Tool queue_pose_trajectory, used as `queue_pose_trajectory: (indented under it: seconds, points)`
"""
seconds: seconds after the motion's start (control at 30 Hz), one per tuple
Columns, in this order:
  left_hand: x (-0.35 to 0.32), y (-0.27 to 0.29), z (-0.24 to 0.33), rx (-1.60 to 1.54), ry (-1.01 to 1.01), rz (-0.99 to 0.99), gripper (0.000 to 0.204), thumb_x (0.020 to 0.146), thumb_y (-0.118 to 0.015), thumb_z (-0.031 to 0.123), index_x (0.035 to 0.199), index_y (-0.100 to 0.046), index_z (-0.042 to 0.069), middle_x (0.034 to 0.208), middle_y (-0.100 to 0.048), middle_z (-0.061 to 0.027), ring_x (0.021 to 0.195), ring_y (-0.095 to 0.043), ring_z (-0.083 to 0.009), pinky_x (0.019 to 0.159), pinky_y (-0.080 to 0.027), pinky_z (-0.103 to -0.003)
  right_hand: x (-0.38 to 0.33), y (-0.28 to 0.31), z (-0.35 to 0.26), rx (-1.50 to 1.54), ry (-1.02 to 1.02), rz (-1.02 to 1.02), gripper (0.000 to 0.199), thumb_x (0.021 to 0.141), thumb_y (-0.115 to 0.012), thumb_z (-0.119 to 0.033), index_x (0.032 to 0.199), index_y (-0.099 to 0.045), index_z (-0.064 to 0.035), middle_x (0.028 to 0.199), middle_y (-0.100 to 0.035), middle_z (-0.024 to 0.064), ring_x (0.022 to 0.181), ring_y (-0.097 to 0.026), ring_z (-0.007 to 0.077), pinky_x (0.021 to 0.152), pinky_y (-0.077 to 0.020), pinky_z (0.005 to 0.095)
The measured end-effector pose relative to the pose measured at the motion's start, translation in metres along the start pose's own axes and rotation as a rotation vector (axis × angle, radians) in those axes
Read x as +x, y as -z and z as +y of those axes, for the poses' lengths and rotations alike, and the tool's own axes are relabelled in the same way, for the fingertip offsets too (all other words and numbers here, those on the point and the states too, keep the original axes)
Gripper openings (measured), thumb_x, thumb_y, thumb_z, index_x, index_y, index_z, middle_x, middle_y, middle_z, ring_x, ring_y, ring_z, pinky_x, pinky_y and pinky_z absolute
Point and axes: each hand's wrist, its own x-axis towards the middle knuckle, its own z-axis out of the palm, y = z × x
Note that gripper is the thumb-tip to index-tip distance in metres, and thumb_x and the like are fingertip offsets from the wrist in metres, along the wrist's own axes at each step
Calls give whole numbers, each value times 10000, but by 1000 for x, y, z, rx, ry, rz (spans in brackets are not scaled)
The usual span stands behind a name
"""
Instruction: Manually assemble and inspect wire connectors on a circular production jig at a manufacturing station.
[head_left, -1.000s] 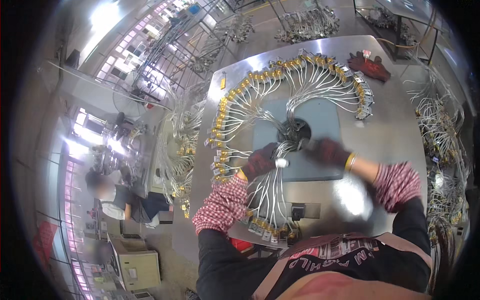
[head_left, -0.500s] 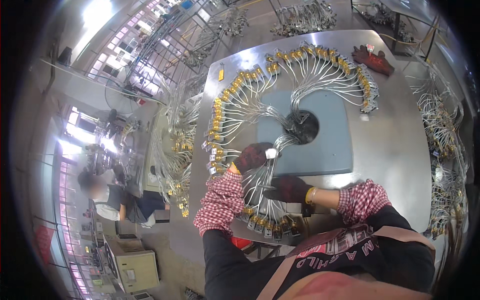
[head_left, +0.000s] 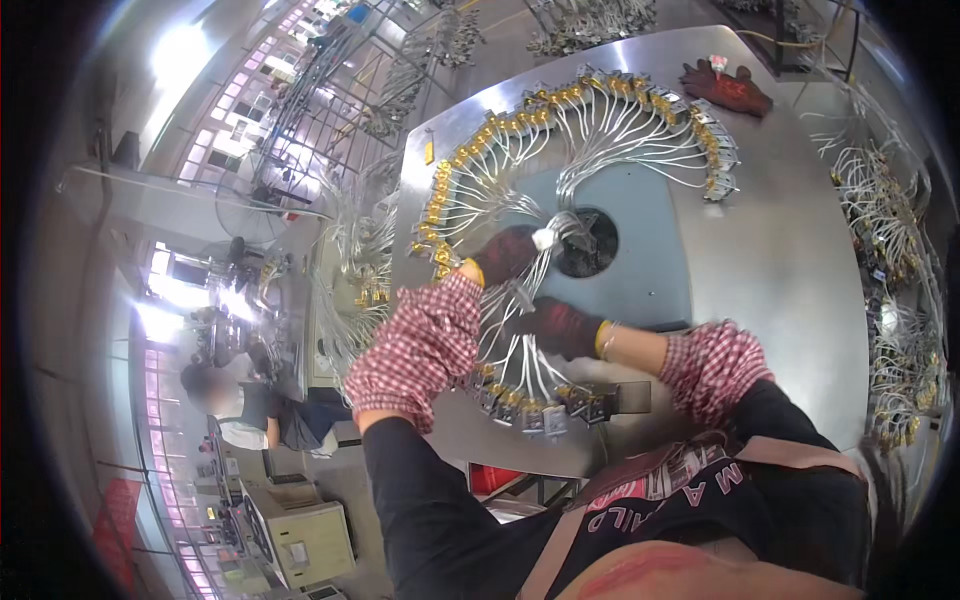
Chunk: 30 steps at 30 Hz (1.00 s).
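Observation:
Silvery-white cables [head_left: 560,212] fan out from a round dark opening [head_left: 588,243] in a blue-grey board [head_left: 655,265], their ends fitted with yellow and metal connectors [head_left: 437,205]. My left hand [head_left: 504,255], in a dark glove with something white at the fingertip, is closed around a strand of these cables left of the opening. Closer to my body, my gloved right hand [head_left: 562,328] lies across the same strand, its fingers blurred and partly hidden. Below it the strand spreads to several connectors [head_left: 540,412] at the table's near edge.
The metal table [head_left: 770,270] carries a spare dark red glove [head_left: 728,88] at the far right and a small yellow piece [head_left: 429,150] at the far left. More cable bundles hang on racks around. A person [head_left: 250,400] sits at the left.
Both hands have moved away from my body, nearer the opening, with the strand between them. The near connectors have shifted the same way. My view has tilted slightly.

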Motion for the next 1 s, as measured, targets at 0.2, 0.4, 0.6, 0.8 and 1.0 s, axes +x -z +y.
queue_pose_trajectory:
  seconds: [0.2,0.4,0.6,0.8,1.0]
  points:
    - [68,-6,-10,609,-483,-76,294,894,-626,165,1153,-664,30,1092,-691,-224,1026,-665,-395,893,-533,-456,-64,132,-44,-162,152,-330,449,865,-595,-36,1288,-698,-144,815,-634,96,672,-578,201,636,-511,357]
    - [67,-3,19,589,-576,79,548,792,-693,139,1299,-587,-40,983,-680,-278,949,-668,-455,847,-539,-469,-51,257,-46,-1271,442,-340,283,961,-582,-212,1181,-736,-125,1040,-739,147,878,-712,346,794,-567,456]
    - [75,-30,53,460,-236,284,492,860,-693,294,1165,-613,-83,907,-683,-324,918,-684,-474,765,-525,-494,-65,258,-104,-1706,55,142,293,823,-761,-284,1061,-750,-113,960,-736,147,891,-724,352,744,-580,468]
    - [83,-44,106,546,-82,158,562,857,-679,408,1191,-641,-42,1171,-654,-343,1126,-641,-467,960,-525,-487,-105,281,-88,-1514,85,655,339,820,-744,-312,1104,-720,-128,1048,-720,133,951,-710,342,835,-553,477]
    - [-11,-22,-46,652,216,186,482,956,-562,390,1275,-621,34,1246,-650,-292,1173,-620,-470,992,-505,-506,-131,250,-86,-1183,470,856,373,904,-683,-327,1193,-664,-92,1112,-679,160,1045,-657,340,898,-514,447]
